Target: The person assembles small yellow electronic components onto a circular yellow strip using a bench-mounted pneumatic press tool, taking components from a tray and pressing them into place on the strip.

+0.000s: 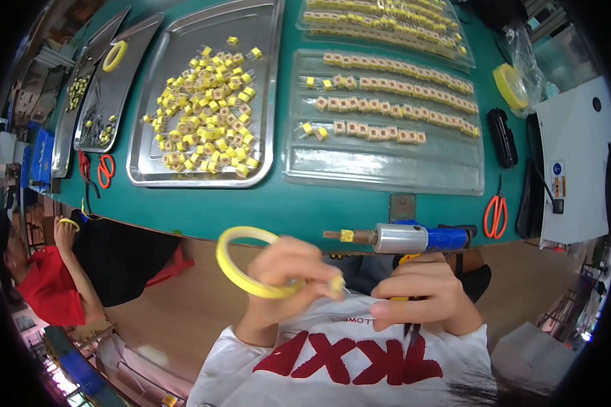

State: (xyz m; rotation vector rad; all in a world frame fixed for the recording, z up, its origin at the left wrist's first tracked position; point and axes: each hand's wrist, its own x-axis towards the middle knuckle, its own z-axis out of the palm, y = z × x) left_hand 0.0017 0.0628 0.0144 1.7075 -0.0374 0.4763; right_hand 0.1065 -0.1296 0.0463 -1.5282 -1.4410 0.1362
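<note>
A roll of yellow tape (228, 263) hangs around the fingers of my left hand (286, 270), in front of the bench edge. Between that hand's thumb and fingertip is pinched a small yellow-taped coil (336, 284) with thin pins. To its right, my right hand (424, 288) has its fingers curled; something dark with a yellow part shows below and between them, mostly hidden. Just beyond, a silver and blue spindle tool (402, 238) lies along the bench edge, a yellow-taped piece (347, 236) on its shaft.
A metal tray (270, 136) holds a heap of yellow-taped coils. Rows of coils stand on a clear plastic tray (387, 166), with another behind. Orange-handled scissors (495, 216) and a black case (502, 139) lie at right. Another person (54, 285) sits at left.
</note>
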